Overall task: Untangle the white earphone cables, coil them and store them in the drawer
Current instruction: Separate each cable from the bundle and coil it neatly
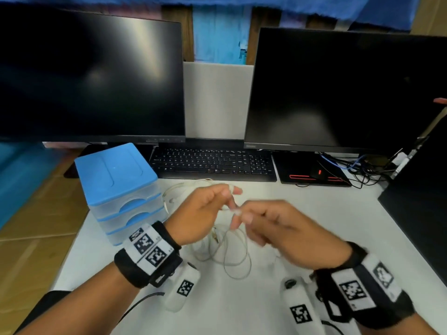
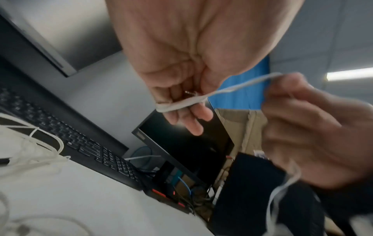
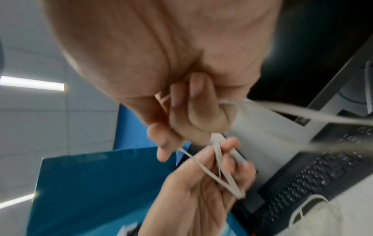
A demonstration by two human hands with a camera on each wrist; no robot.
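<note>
Both hands are raised over the white desk (image 1: 302, 213) in the head view. A white earphone cable (image 2: 232, 90) runs taut between them. My left hand (image 1: 225, 199) has several turns of it wound round its fingers (image 2: 181, 118), seen also in the right wrist view as a wound cable (image 3: 219, 153). My right hand (image 1: 244, 218) pinches the strand with curled fingers (image 3: 193, 111). The rest of the cable hangs in loose loops (image 1: 229, 257) onto the desk below. More white cable (image 1: 174, 192) lies beside the blue drawer unit (image 1: 116, 184), whose three drawers look closed.
A black keyboard (image 1: 212, 163) lies behind the hands, under two dark monitors (image 1: 92, 76). A black mouse pad with a mouse (image 1: 314, 174) and a bundle of wires (image 1: 358, 165) are at the back right. A dark panel (image 1: 416, 213) borders the desk's right side.
</note>
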